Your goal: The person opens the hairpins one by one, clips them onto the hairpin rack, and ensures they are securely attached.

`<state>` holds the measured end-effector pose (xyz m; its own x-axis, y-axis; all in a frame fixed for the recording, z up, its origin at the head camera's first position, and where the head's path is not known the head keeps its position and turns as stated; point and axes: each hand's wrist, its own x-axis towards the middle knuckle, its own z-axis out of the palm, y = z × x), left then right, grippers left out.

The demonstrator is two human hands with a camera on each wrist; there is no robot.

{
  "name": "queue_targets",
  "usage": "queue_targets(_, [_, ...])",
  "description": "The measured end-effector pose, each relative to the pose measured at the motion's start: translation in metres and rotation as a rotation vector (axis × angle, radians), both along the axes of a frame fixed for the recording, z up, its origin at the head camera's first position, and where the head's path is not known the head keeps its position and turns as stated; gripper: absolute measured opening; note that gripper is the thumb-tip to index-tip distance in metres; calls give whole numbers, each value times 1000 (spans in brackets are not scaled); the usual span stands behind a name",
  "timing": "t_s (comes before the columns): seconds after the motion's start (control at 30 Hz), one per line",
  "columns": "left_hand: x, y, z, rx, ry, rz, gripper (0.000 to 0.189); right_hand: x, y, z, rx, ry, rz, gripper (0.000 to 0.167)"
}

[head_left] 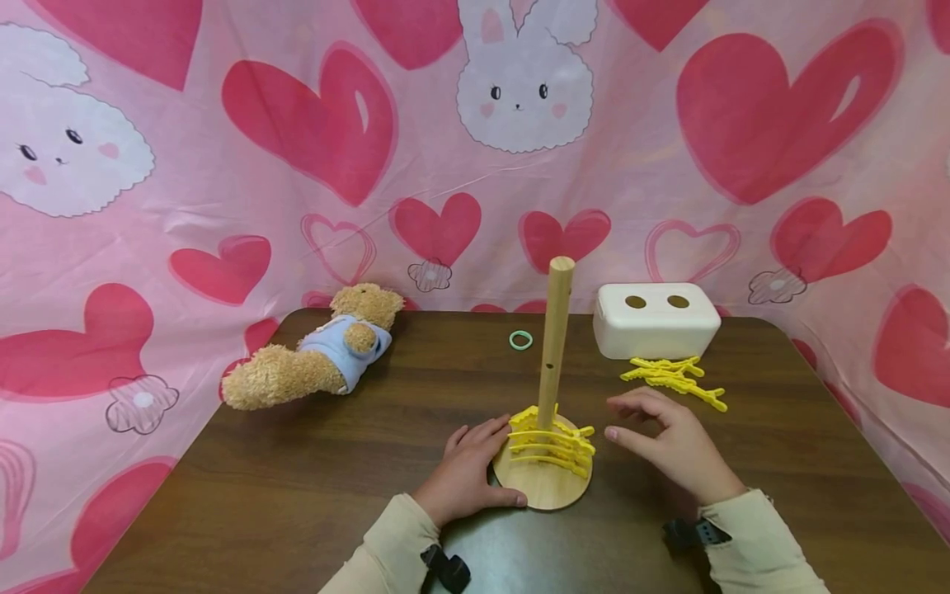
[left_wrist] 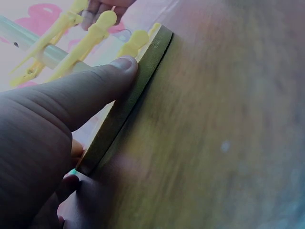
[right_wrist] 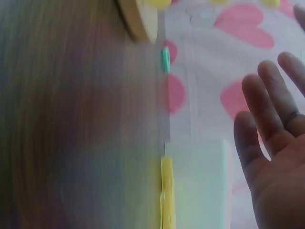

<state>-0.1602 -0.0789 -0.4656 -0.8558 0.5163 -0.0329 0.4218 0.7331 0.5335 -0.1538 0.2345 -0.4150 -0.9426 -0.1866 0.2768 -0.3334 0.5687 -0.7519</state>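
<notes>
A wooden stand with a round base (head_left: 547,493) and an upright dowel (head_left: 557,342) stands in front of me in the head view. Several curved yellow plastic pieces (head_left: 552,450) with knobbed ends are stacked low around the dowel. My left hand (head_left: 469,470) grips the base from the left. In the left wrist view its thumb (left_wrist: 102,78) lies along the base's rim (left_wrist: 126,102). To the right of the stand my right hand (head_left: 671,441) hovers with nothing in it, fingers relaxed, as the right wrist view also shows. More yellow pieces (head_left: 674,381) lie beyond it.
A white box (head_left: 656,326) with two round holes stands at the back right, behind the loose yellow pieces. A small green ring (head_left: 521,340) lies behind the stand. At the back left a teddy bear (head_left: 330,351) in blue lies on the brown table (head_left: 312,487). Patterned pink cloth hangs behind.
</notes>
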Motion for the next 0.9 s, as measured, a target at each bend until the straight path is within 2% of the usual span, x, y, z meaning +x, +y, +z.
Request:
queue_targets(0.17, [1, 0, 1, -3, -1, 1, 101, -6, 17, -3, 57, 11, -122, 38])
queue_targets(0.57, [1, 1, 4, -1, -11, 5, 100, -18, 40, -17, 43, 130, -286, 35])
queue_targets(0.77, [1, 1, 4, 7, -12, 3, 100, -23, 55, -20, -29, 75, -360, 44])
queue_targets(0.9, [0, 2, 3, -6, -15, 8, 100, -26, 71, -24, -23, 33, -380, 48])
